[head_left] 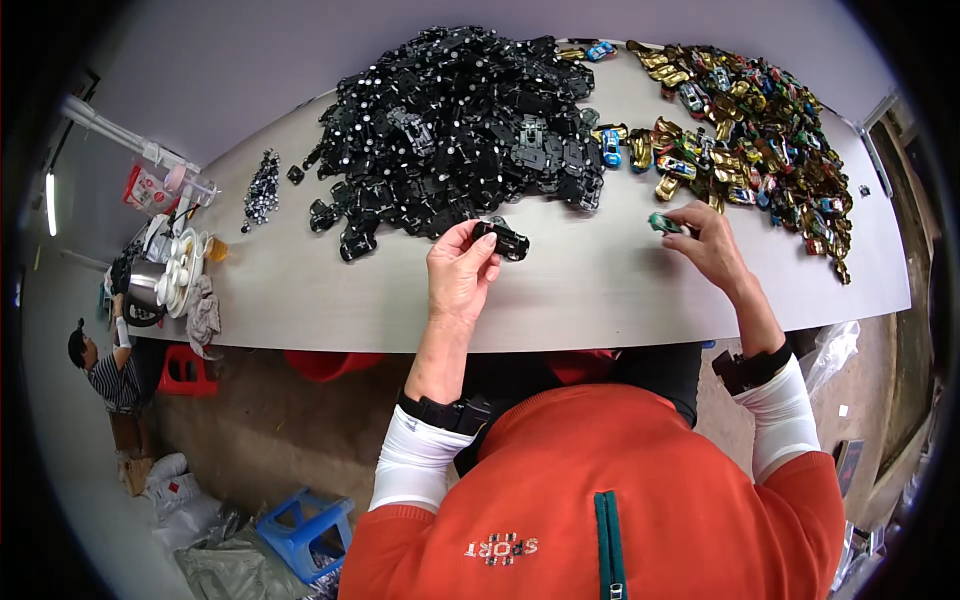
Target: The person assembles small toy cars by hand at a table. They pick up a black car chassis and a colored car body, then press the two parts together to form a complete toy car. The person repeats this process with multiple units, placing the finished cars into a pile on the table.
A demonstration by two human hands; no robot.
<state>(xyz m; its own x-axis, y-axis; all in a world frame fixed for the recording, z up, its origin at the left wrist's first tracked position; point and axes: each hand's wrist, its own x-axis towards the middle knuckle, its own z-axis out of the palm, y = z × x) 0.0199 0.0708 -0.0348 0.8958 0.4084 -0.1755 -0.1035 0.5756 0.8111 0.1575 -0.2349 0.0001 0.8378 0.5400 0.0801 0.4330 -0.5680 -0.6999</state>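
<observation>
Between the thumb and fingers of my left hand [462,262] is a black toy car chassis [508,242], held just above the table in front of the big black heap. My right hand [712,246] pinches a small green toy car body [664,223] by one end, off to the right. The two parts are well apart. Beyond my left hand rises a large pile of black chassis [450,130]. Past my right hand spreads a heap of gold and coloured car bodies [750,150].
A small cluster of silver-and-black wheel parts [262,192] lies at the left. A metal pot [146,284], white dishes [180,272] and a cloth [203,312] crowd the table's left end. Another person [108,370] is beyond. A blue stool [305,535] stands on the floor.
</observation>
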